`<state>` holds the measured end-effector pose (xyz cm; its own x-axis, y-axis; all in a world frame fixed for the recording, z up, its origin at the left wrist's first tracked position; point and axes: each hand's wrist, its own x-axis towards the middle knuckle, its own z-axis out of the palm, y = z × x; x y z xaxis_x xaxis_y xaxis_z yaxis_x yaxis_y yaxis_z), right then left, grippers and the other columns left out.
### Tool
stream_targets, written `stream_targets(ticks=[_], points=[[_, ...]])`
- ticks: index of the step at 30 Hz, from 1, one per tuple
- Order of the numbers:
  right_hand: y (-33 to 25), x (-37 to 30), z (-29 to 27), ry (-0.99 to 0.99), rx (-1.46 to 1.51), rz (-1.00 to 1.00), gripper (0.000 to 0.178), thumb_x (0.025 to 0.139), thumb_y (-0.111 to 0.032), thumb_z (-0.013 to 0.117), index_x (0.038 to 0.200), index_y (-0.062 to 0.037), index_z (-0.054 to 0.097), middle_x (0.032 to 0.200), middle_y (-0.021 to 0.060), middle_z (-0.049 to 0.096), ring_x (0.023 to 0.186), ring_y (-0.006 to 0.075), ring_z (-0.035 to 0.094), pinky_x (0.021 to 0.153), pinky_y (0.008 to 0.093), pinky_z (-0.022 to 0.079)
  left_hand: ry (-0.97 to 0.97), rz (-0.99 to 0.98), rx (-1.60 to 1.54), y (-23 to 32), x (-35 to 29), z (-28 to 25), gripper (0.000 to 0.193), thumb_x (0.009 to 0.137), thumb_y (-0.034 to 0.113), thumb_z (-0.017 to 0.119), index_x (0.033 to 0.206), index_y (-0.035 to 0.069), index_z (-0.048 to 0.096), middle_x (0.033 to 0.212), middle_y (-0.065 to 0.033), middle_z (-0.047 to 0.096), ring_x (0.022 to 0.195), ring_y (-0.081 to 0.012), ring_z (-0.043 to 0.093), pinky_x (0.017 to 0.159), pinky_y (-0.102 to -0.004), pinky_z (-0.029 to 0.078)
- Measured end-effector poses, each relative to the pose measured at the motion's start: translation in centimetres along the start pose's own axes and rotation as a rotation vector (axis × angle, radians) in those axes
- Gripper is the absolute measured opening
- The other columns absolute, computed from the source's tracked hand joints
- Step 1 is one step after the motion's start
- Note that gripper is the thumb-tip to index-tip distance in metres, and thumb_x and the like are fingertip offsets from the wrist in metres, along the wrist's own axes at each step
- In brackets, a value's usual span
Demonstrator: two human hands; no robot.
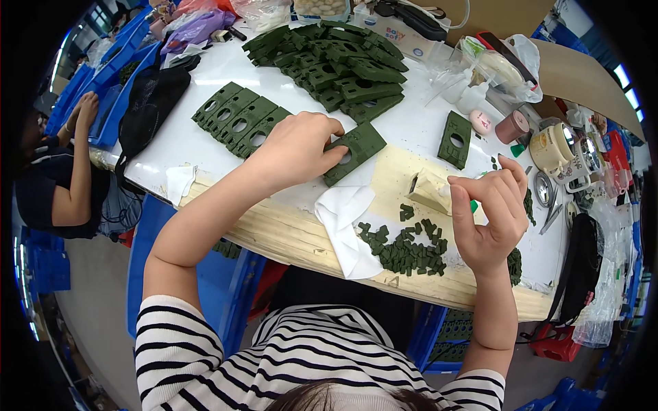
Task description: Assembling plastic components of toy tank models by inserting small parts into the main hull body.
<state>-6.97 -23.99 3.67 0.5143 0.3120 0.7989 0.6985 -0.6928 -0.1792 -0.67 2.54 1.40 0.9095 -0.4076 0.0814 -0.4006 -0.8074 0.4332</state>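
Observation:
My left hand [298, 151] grips the edge of a dark green moulded plastic plate [363, 145] with a round hole, resembling the hull top of a toy tank. Thumb and forefinger close on its left side, at the tabletop. To the right, my right hand [490, 216] is raised with thumb and forefinger curled toward each other beside a pale, opened carton-like holder [433, 192]. Whatever lies between those fingers is too small to make out. A bit of green shows behind the palm. Small green parts [408, 250] lie heaped near the front edge, beside a white cloth [346, 229].
Several matching plates stand in a row [240, 120] at left; a big pile [336, 65] sits behind. Another plate [454, 140] lies right, near a spool [513, 127] and a cream mug [552, 147]. A black bag [154, 103] hangs leftward; another person's arm [81, 157] is beyond.

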Motion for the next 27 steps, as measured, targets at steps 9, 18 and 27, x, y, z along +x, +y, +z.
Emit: stream_targets(ticks=[9,18,27], points=[[0.1,0.0,-0.2,0.005,-0.012,-0.007,0.007,0.074,-0.006,0.073,0.072,-0.0087,0.068,0.063,0.0000,0.059,0.059,0.0171,0.051,0.092,0.0413,0.043,0.286,-0.059,0.111,-0.9,-3.7,-2.3,0.022,0.080,0.020,0.074,0.085,0.002,0.061,0.068,-0.0074,0.054,0.061,-0.0223,0.054,0.059,-0.0338,0.045],[-0.2,0.3,-0.2,0.005,-0.015,-0.016,0.007,0.073,-0.005,0.074,0.072,-0.0081,0.068,0.061,-0.0006,0.058,0.058,0.0165,0.051,0.092,0.0410,0.043,0.376,-0.192,0.412,-3.4,-6.9,-1.4,0.030,0.075,0.025,0.078,0.088,0.007,0.058,0.091,-0.0064,0.052,0.090,-0.0251,0.053,0.071,-0.0366,0.048],[-0.2,-0.2,-0.4,-0.079,0.076,-0.029,0.026,0.068,-0.017,0.081,0.090,-0.0058,0.070,0.084,0.0036,0.063,0.078,0.0221,0.055,0.090,0.0408,0.043,0.424,-0.005,0.325,-1.7,-7.4,-2.1,0.024,0.074,0.015,0.077,0.088,0.004,0.061,0.106,-0.0107,0.056,0.101,-0.0300,0.052,0.087,-0.0399,0.044]])
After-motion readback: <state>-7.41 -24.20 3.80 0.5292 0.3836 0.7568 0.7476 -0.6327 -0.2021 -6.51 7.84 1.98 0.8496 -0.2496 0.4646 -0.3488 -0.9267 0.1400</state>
